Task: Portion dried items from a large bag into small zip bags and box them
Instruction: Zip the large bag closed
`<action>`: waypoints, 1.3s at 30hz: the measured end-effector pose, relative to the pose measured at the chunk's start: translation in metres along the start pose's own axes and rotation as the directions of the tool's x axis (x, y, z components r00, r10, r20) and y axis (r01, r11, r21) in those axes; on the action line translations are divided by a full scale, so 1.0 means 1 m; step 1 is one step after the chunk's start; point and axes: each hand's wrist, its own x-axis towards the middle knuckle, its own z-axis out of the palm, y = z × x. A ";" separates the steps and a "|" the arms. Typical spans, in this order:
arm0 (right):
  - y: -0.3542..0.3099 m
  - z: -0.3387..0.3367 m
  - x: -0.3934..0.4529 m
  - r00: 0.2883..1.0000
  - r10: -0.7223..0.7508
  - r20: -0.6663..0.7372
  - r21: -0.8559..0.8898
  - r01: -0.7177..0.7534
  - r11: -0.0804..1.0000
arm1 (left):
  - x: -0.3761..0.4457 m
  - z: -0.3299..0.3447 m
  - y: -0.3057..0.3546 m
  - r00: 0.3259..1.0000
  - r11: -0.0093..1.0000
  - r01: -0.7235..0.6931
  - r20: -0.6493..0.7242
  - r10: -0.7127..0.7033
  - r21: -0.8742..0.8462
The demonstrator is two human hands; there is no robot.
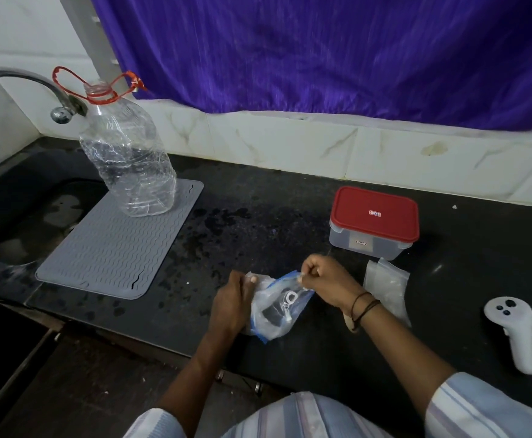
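Near the table's (pixel 290 191) front edge, our left hand (pixel 231 303) grasps the large bag (pixel 274 311) while our right hand (pixel 323 281) pinches its zip corner; we should steady it, with small bags (pixel 384 289) at 3 o'clock.

Open black counter (pixel 252 197) between the grey mat (pixel 116 245) and red-lidded box (pixel 373 222); white controller (pixel 515 331) blocks the right edge; bottle (pixel 129 153) looms left.

Clear blue-zipped bag (pixel 277 306) beside red-lidded box (pixel 374 221)
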 end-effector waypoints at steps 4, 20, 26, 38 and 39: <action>0.002 0.016 -0.003 0.885 -0.125 -0.448 -0.210 0.031 0.977 | 0.005 0.002 0.001 0.988 0.984 0.141 -0.082 -0.132 0.113; 0.022 0.041 -0.039 0.989 -0.072 0.130 -0.539 0.131 0.832 | -0.003 -0.007 0.000 0.935 0.937 0.350 -0.067 -0.348 0.009; 0.026 0.068 -0.033 0.998 -0.015 -0.056 -0.376 -0.007 0.927 | -0.011 0.008 0.014 0.958 0.962 0.221 -0.149 -0.246 -0.162; 0.000 0.054 -0.019 0.962 0.266 0.064 0.626 -0.246 0.740 | -0.008 0.007 0.029 0.935 0.961 0.072 -0.319 -0.158 -0.266; 0.001 0.053 -0.019 0.961 0.271 0.061 0.595 -0.253 0.763 | -0.007 0.007 0.026 0.940 0.965 0.067 -0.308 -0.147 -0.255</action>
